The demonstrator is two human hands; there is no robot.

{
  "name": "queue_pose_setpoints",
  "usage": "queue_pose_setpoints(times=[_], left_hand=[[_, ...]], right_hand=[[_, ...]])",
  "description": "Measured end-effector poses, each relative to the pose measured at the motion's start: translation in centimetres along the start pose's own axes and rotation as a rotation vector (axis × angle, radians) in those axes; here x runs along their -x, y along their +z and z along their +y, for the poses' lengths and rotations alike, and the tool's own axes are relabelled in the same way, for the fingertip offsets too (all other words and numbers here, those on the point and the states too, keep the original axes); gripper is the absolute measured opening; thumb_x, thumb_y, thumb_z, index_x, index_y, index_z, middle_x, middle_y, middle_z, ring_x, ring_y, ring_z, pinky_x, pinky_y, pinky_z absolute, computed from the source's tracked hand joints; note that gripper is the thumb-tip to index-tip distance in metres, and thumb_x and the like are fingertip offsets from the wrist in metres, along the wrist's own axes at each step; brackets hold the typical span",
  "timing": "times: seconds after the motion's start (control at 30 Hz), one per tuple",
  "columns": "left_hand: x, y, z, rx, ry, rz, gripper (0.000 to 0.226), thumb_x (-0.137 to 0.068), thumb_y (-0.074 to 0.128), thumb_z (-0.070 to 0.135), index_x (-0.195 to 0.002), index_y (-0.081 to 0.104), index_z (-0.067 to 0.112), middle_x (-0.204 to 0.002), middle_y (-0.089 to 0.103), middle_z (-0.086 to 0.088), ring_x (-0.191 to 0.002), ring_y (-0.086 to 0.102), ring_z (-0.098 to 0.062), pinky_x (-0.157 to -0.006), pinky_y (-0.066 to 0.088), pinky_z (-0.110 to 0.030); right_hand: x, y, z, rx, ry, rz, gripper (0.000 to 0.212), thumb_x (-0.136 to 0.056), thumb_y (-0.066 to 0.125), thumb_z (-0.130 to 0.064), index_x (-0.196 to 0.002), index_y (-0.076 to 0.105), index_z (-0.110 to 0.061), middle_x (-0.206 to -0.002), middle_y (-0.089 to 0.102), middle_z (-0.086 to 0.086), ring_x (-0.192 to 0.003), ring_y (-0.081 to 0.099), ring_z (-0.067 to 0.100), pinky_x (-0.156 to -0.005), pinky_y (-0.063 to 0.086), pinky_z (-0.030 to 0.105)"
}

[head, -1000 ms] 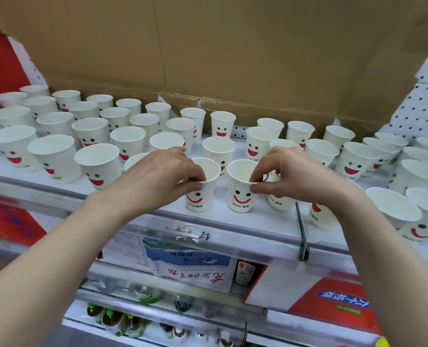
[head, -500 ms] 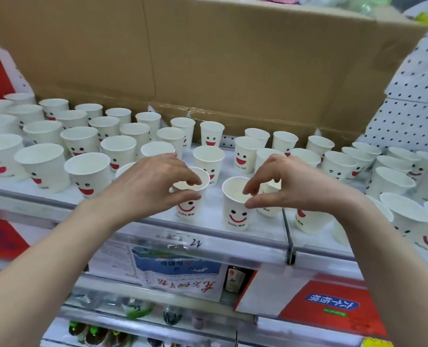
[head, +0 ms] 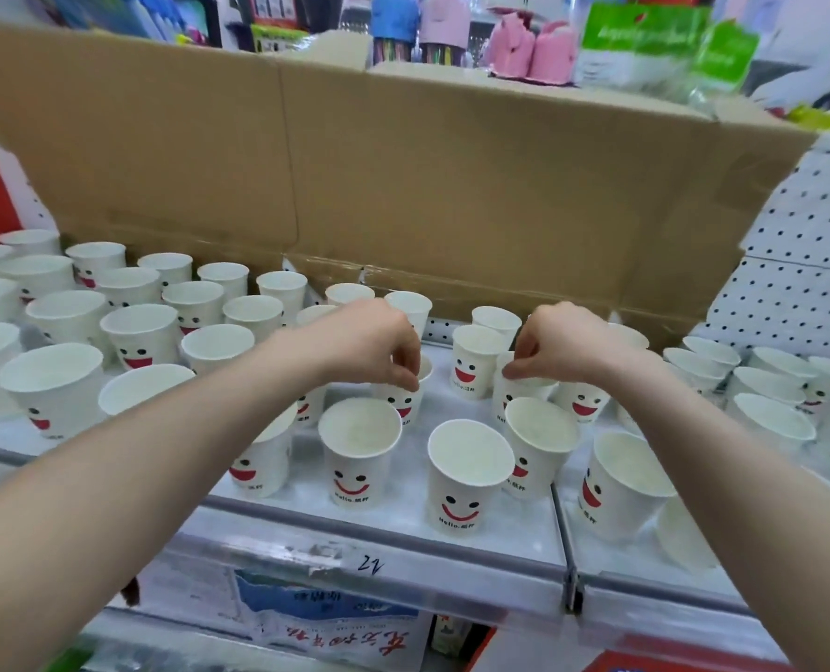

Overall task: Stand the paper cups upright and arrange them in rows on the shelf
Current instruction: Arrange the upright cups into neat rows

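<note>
Many white paper cups with red smiley faces stand upright on the white shelf. Two of them, one cup and another, stand free in the front row. Behind them, my left hand pinches the rim of a second-row cup. My right hand pinches the rim of a neighbouring cup, partly hidden by a tilted cup in front. Further cups fill the left side and the right side.
A large cardboard box stands along the back of the shelf. White pegboard rises at the right. A divider splits the shelf's front rail. Goods sit on a lower shelf beneath.
Both hands let go of the two front-row cups and reached back to cups in the second row. The camera has tilted up, showing the box's top.
</note>
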State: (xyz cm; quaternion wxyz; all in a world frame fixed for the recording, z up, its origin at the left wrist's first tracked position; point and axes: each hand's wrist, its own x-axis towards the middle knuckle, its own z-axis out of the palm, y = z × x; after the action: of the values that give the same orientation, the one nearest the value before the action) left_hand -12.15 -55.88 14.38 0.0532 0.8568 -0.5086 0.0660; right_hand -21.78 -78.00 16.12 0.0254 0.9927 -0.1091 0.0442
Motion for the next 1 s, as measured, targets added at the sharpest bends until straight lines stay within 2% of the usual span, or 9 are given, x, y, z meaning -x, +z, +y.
queue_pose_setpoints(times=[0.07, 0.17, 0.3, 0.4, 0.5, 0.63, 0.77, 0.87, 1.0], left_hand=[[-0.5, 0.5, -0.3, -0.041, 0.008, -0.020, 0.015, -0.079, 0.071, 0.038, -0.087, 0.073, 0.025, -0.083, 0.071, 0.011, -0.075, 0.062, -0.007, -0.059, 0.047, -0.023], [-1.3, 0.9, -1.3, -0.088, 0.006, -0.046, 0.014, -0.080, 0.069, 0.035, -0.088, 0.073, 0.024, -0.083, 0.071, 0.008, -0.075, 0.062, -0.011, -0.064, 0.051, -0.028], [-2.7, 1.1, -3.0, -0.144, -0.010, -0.066, 0.011, -0.082, 0.068, 0.032, -0.083, 0.070, 0.021, -0.074, 0.064, 0.006, -0.069, 0.054, -0.015, -0.051, 0.035, -0.024], [-4.0, 1.4, -3.9, -0.154, -0.025, -0.090, 0.012, -0.082, 0.067, 0.030, -0.072, 0.062, 0.024, -0.064, 0.053, 0.006, -0.067, 0.051, -0.019, -0.054, 0.037, -0.026], [-5.0, 1.8, -4.3, -0.175, -0.020, -0.085, 0.016, -0.081, 0.067, 0.029, -0.069, 0.061, 0.020, -0.059, 0.052, 0.004, -0.067, 0.050, -0.021, -0.054, 0.038, -0.027], [-5.2, 1.8, -4.5, -0.132, -0.003, -0.058, 0.015, -0.079, 0.068, 0.035, -0.075, 0.066, 0.020, -0.068, 0.062, 0.005, -0.068, 0.053, -0.019, -0.059, 0.047, -0.030], [-3.6, 0.2, -5.4, -0.027, -0.032, 0.061, 0.022, -0.084, 0.065, 0.041, -0.102, 0.071, 0.030, -0.097, 0.070, 0.014, -0.089, 0.062, -0.014, -0.076, 0.051, -0.032], [-1.1, -1.5, -6.2, 0.012, -0.052, 0.125, 0.015, -0.086, 0.065, 0.037, -0.099, 0.072, 0.032, -0.096, 0.070, 0.016, -0.091, 0.062, -0.009, -0.074, 0.047, -0.027], [2.5, -2.2, -7.3, -0.025, -0.088, 0.097, 0.012, -0.086, 0.065, 0.037, -0.095, 0.072, 0.035, -0.096, 0.071, 0.018, -0.089, 0.062, -0.006, -0.076, 0.049, -0.029]], right_hand=[[-0.5, 0.3, -0.2, 0.002, -0.006, -0.022, 0.016, -0.073, 0.074, -0.038, -0.070, 0.071, -0.022, -0.069, 0.068, -0.002, -0.069, 0.064, 0.020, -0.053, 0.045, 0.025], [-0.9, 0.8, -0.5, 0.012, -0.027, -0.028, 0.012, -0.070, 0.074, -0.036, -0.072, 0.073, -0.024, -0.070, 0.068, -0.004, -0.071, 0.064, 0.019, -0.055, 0.047, 0.026], [-1.0, 0.8, -1.0, 0.020, -0.047, -0.058, 0.010, -0.067, 0.076, -0.034, -0.071, 0.073, -0.026, -0.073, 0.070, -0.009, -0.071, 0.062, 0.012, -0.062, 0.053, 0.030], [-0.9, 0.7, -1.2, 0.029, -0.056, -0.055, 0.004, -0.069, 0.075, -0.025, -0.073, 0.074, -0.024, -0.074, 0.070, -0.008, -0.071, 0.062, 0.013, -0.056, 0.047, 0.025], [-0.8, 0.1, -1.1, 0.060, -0.041, -0.026, 0.003, -0.071, 0.072, -0.024, -0.074, 0.073, -0.024, -0.074, 0.069, -0.008, -0.072, 0.062, 0.016, -0.055, 0.045, 0.023], [0.0, -2.2, -1.0, 0.091, -0.009, 0.048, 0.001, -0.070, 0.070, -0.025, -0.070, 0.070, -0.026, -0.072, 0.068, -0.006, -0.070, 0.063, 0.018, -0.057, 0.047, 0.025], [0.4, -4.4, -2.6, -0.033, -0.136, 0.162, 0.004, -0.071, 0.069, -0.028, -0.070, 0.070, -0.025, -0.067, 0.067, -0.009, -0.064, 0.061, 0.011, -0.060, 0.054, 0.030], [-0.2, -4.1, -5.7, -0.164, -0.271, 0.105, 0.005, -0.072, 0.069, -0.028, -0.071, 0.072, -0.024, -0.066, 0.069, -0.010, -0.068, 0.064, 0.008, -0.063, 0.055, 0.030], [-1.9, -1.9, -9.1, -0.143, -0.379, -0.037, 0.005, -0.072, 0.070, -0.025, -0.067, 0.068, -0.025, -0.063, 0.068, -0.011, -0.065, 0.066, 0.011, -0.062, 0.055, 0.030]])
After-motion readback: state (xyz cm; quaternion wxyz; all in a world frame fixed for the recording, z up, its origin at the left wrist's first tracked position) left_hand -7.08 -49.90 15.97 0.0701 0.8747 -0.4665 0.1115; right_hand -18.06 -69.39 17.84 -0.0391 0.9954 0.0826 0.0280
